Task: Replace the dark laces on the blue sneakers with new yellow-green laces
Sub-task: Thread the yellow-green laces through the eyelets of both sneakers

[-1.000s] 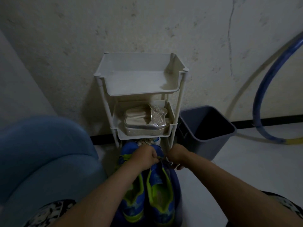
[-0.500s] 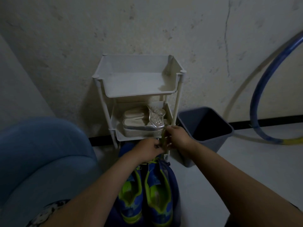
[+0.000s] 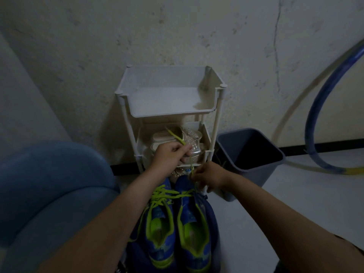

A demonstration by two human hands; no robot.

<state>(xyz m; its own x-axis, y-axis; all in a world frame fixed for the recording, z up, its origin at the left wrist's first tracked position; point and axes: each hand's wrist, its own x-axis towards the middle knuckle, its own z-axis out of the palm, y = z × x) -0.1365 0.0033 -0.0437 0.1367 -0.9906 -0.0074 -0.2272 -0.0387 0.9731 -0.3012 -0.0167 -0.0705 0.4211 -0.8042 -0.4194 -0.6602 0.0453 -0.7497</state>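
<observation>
Sneakers (image 3: pixel 189 223), hoop (image 3: pixel 308 133) cut off by frame edges.

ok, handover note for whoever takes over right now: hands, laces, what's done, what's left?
Left hand: raised, fingers grip the yellow-green lace, whose free end sticks up above the hand.
Right hand: pinches the same lace lower down, at the front of the right sneaker.
Both sneakers stand side by side in front of the rack.
Done: left sneaker shows yellow-green lacing; no dark lace is visible.
Left: probably finish threading the right sneaker. How far it has got is hidden by the hand.
</observation>
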